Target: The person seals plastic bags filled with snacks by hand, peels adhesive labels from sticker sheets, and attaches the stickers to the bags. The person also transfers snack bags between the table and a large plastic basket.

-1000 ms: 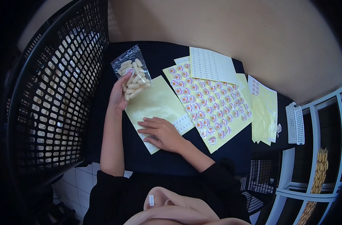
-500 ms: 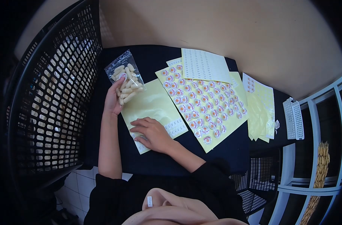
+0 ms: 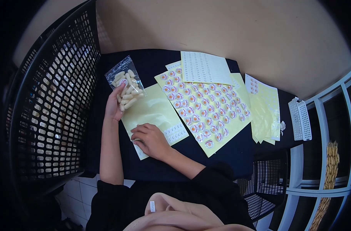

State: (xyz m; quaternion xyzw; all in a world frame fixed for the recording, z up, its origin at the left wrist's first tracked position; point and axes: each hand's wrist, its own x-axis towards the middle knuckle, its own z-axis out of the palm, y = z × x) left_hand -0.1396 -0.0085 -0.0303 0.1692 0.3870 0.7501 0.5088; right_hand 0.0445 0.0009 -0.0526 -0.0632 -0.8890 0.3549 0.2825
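My left hand (image 3: 114, 104) grips a clear plastic bag (image 3: 128, 89) of pale, finger-shaped pieces. Its thumb presses by a round sticker on the bag's front. Over the lower left part of a yellow backing sheet (image 3: 144, 106) lies my right hand (image 3: 147, 139), fingers curled and slightly apart. Small printed labels (image 3: 175, 133) show on that sheet beside it. Whether a label is under my right fingertips is hidden. To the right is a larger sheet of round stickers (image 3: 206, 109), partly covered by a white sheet of small labels (image 3: 206, 67).
A tall black perforated basket (image 3: 56, 104) filled with bags stands at the left. Further right are more yellow sheets (image 3: 266, 111), a crumpled white scrap (image 3: 283, 126) and a white perforated basket (image 3: 299, 119). Below the table's right side sits another black crate (image 3: 266, 184).
The whole view has shifted slightly, with the sheets appearing a little further left. My left hand still holds the bag, and my right hand remains on the label sheet.
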